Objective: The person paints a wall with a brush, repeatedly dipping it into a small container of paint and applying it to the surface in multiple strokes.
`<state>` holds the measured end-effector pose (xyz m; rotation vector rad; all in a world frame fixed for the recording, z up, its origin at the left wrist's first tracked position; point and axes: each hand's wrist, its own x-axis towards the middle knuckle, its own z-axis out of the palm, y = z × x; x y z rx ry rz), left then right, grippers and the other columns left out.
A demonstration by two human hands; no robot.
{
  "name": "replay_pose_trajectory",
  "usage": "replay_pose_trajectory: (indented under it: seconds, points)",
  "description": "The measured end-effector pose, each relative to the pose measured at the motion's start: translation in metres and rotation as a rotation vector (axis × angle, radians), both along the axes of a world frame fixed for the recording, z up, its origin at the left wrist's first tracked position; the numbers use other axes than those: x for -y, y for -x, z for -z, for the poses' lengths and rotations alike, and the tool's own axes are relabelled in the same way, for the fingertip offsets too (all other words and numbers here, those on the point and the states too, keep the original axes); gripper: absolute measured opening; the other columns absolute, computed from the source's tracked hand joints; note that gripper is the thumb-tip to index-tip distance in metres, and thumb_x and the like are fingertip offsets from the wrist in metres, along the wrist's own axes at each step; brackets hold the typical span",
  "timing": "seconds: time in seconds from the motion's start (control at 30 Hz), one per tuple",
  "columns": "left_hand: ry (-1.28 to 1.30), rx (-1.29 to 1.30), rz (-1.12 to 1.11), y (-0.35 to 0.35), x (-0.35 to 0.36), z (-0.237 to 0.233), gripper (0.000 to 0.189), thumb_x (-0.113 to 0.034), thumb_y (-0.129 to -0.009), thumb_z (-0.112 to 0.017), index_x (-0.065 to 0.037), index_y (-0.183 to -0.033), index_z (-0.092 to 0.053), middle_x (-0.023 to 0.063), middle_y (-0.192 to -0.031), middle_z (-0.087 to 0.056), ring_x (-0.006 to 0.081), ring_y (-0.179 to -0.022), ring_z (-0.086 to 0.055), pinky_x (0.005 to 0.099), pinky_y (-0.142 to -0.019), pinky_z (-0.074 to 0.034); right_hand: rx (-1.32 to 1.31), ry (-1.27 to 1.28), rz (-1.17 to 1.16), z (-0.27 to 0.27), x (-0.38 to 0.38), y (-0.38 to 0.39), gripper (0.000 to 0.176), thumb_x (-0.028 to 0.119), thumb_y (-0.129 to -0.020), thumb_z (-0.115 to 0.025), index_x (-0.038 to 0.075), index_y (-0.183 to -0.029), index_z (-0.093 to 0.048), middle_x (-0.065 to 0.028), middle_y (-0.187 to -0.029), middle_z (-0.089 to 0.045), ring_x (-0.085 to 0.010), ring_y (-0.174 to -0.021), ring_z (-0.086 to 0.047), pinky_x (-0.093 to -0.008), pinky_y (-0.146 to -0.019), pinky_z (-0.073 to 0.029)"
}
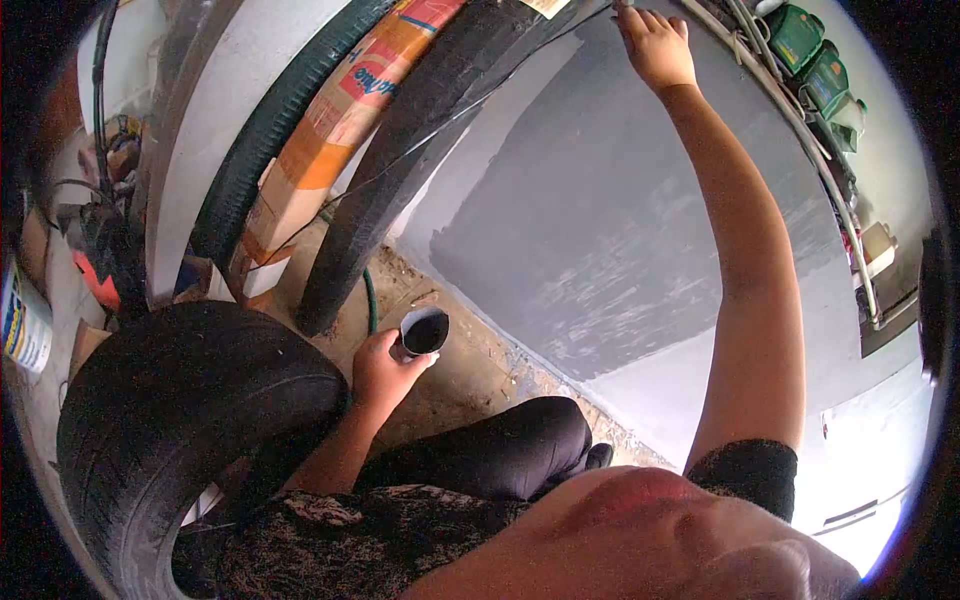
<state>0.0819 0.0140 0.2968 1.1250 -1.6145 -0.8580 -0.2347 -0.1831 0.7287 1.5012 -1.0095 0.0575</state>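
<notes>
My left hand (385,378) is wrapped round a small cup (408,347) with dark grey or black contents, held upright above the floor. My right arm is stretched up along the wall, and my right hand (660,48) is at the top edge of the view with its fingers curled. Whatever it grips, if anything, is mostly cut off by the frame. Before me the wall (600,220) carries a large dark grey coat of paint, streaky and thin in its lower part, with paler grey around it.
A tyre (200,390) stands at my left. Behind it lean a taped cardboard tube (315,150), a black ribbed pipe (270,130) and a thick dark pole (400,150). Green bottles (797,38) line a shelf at upper right. A white bucket (25,320) is far left.
</notes>
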Motion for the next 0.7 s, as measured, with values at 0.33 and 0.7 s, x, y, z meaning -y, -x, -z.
replay_pose_trajectory:
  seconds: [0.33, 0.7]
  points:
    - [0.001, 0.02, 0.007, -0.002, 0.001, 0.003, 0.038, -0.029, -0.066, -0.086, -0.002, -0.084, -0.067, 0.0132, -0.08, -0.068, 0.0289, -0.074, -0.068, 0.0395, -0.066, -0.051, 0.004, 0.058, 0.062, 0.0, 0.001, 0.005, 0.027, 0.024, -0.095, -0.052, 0.013, -0.119, -0.057, -0.0053, -0.103, -0.065, -0.0247, -0.104, -0.06, -0.0504, -0.092, -0.04]
    - [-0.055, 0.036, 0.042, -0.005, -0.005, -0.009, 0.043, -0.028, -0.064, -0.087, 0.001, -0.089, -0.067, 0.0161, -0.086, -0.069, 0.0309, -0.079, -0.068, 0.0394, -0.072, -0.052, -0.102, -0.083, -0.043, 0.053, -0.018, 0.009, 0.037, 0.023, -0.095, -0.051, 0.015, -0.131, -0.052, -0.002, -0.111, -0.065, -0.0206, -0.11, -0.059, -0.05, -0.097, -0.039]
